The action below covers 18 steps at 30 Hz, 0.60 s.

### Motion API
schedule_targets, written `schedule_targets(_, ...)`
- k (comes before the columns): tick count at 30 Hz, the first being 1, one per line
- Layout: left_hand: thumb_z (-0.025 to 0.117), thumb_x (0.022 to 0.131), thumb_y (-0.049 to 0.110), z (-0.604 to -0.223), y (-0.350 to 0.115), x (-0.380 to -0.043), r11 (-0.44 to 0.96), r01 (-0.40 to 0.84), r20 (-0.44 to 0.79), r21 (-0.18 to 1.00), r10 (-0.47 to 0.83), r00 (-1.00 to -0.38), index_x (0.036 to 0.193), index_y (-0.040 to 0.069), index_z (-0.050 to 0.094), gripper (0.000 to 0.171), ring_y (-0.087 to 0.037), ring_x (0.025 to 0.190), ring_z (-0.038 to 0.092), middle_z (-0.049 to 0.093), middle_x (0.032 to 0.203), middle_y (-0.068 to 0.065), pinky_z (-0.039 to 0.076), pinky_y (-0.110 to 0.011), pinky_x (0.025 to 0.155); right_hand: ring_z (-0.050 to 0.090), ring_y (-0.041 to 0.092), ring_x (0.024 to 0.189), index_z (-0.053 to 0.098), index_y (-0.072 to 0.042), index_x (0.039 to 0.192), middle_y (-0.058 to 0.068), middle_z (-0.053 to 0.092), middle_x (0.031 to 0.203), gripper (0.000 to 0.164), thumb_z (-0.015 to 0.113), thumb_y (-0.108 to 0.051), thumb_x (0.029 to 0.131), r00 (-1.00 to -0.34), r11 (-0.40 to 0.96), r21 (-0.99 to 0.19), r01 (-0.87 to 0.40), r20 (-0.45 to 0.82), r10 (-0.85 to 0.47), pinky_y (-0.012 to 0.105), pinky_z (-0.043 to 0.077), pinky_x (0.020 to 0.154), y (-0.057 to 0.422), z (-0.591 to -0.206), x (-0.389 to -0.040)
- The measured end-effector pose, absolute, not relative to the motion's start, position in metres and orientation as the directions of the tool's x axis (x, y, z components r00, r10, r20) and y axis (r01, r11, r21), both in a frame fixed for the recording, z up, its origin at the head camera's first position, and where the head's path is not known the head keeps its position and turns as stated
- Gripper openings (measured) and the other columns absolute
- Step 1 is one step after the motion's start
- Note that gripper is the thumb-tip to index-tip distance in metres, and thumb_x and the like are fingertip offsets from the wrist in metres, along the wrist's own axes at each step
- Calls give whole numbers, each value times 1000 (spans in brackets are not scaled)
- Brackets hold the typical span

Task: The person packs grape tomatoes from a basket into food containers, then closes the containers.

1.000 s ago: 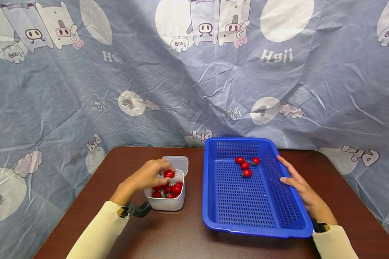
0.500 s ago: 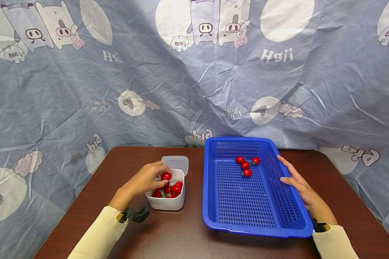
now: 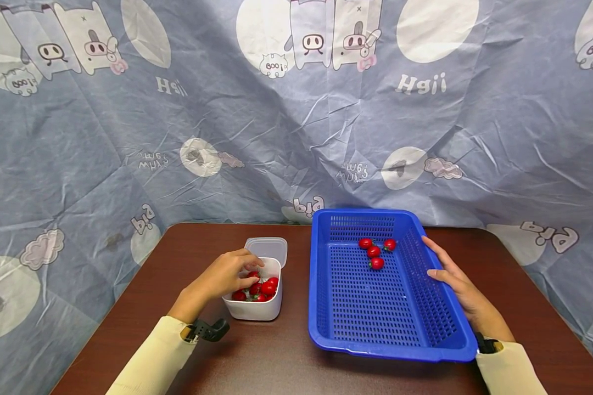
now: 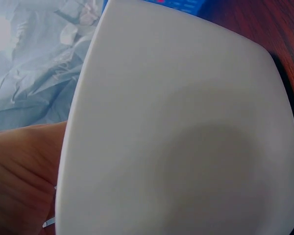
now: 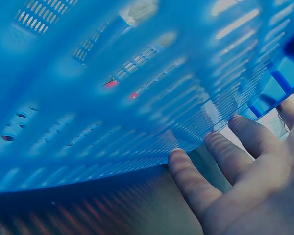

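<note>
left hand [image 3: 222, 274] over white tub [image 3: 254, 311], thumb and fingers apart, red tomatoes [image 3: 268, 288] inside partly covered, tub wall blocking fingertips from left wrist view, right hand [image 3: 466, 299] gripping blue basket [image 3: 365, 351], four tomatoes [image 3: 373, 252] inside, lid [image 3: 268, 248] half-hidden

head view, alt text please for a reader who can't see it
A person's left hand reaches into a squarish white plastic tub of round red tomatoes; the right hand holds a rectangular blue plastic basket with four more.
</note>
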State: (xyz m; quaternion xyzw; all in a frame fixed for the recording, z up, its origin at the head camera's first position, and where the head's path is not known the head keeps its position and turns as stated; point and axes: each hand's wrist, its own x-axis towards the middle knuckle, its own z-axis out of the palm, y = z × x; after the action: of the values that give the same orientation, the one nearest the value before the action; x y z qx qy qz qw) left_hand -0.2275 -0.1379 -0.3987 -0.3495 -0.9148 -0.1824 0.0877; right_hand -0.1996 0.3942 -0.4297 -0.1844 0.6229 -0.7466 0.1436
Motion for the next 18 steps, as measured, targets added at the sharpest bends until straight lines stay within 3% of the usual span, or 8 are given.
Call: schedule_targets(18,78,80,18,-392,-135,-228,663,692,312,285,618,-721,105,13,71,26,-15,83,64,67,98,-1,52,-34,74,45,26,128,2,-28,156,17,-1,155,69,34,-2,101,-884,-179,-983,-32,111,-455,58,46,89,395,-429,-200)
